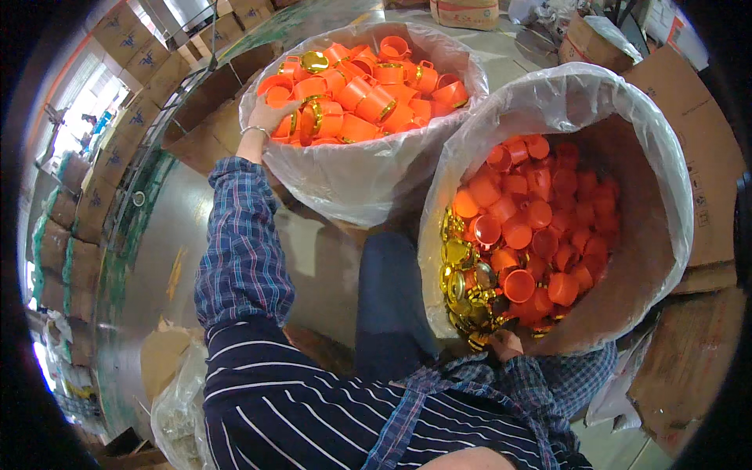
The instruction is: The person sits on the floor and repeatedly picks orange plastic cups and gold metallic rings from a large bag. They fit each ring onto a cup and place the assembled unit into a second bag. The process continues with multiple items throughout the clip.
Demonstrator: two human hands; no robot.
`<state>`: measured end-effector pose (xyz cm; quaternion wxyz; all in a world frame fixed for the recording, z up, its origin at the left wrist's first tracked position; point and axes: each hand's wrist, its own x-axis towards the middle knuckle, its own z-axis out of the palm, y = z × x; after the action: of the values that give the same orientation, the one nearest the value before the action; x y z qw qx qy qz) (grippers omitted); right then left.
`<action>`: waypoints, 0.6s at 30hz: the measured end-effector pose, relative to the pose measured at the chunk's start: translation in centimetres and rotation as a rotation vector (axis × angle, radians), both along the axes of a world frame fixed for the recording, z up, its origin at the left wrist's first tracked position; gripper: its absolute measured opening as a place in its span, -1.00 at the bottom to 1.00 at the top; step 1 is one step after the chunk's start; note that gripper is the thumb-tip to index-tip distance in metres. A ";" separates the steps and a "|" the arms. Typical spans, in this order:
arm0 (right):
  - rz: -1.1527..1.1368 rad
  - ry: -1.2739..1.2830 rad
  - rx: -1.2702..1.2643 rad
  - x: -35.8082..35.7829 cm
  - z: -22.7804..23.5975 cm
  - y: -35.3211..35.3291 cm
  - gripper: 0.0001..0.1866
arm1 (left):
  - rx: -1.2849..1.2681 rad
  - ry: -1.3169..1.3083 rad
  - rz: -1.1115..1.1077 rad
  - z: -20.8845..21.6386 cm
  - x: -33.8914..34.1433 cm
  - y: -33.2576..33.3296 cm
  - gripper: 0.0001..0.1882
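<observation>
My left hand [269, 117], with a bracelet at its wrist, reaches over the rim of the left plastic-lined box [345, 180]. Its fingers are around an orange cup [278, 95] at the near left edge of the heap. Many orange cups with gold bands fill this box to the brim; a gold lid [314, 61] lies on top. Low in the right plastic-lined box [666, 180], my right hand [505, 343] is closed beside gold lids [462, 282], its fingertips partly hidden. Orange cups [540, 211] are piled beside the lids.
A plaid sleeve covers each forearm. Stacked cardboard cartons [117, 149] line the left side. Open cardboard flaps [697, 141] stand at the right, and a clear plastic bag [180, 407] lies at the lower left. A full sack [464, 12] stands beyond the boxes.
</observation>
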<state>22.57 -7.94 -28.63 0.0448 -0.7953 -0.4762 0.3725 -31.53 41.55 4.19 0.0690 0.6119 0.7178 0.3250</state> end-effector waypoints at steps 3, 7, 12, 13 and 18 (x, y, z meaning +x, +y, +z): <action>-0.013 -0.005 0.000 0.2 -0.8 0.0 -0.58 | -0.197 -0.167 -0.059 -1.0 0.5 1.4 0.27; 0.010 0.029 -0.082 0.3 -1.5 0.0 -0.61 | -0.371 -0.519 -0.207 -1.2 2.4 3.0 0.41; -0.045 0.082 0.023 -0.6 -0.3 0.6 -0.61 | -0.379 -0.586 -0.333 -0.8 7.5 6.2 0.29; -0.112 0.115 0.017 -0.9 0.1 0.7 -0.61 | -0.412 -0.560 -0.344 -0.9 8.8 6.8 0.27; -0.099 0.067 -0.061 -1.4 0.5 1.6 -0.61 | -0.547 -0.365 -0.391 -1.7 16.0 11.2 0.27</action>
<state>21.16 -6.37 -28.13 0.0547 -0.8059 -0.4229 0.4107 -15.57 52.73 2.53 0.4170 0.6283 0.6237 0.2060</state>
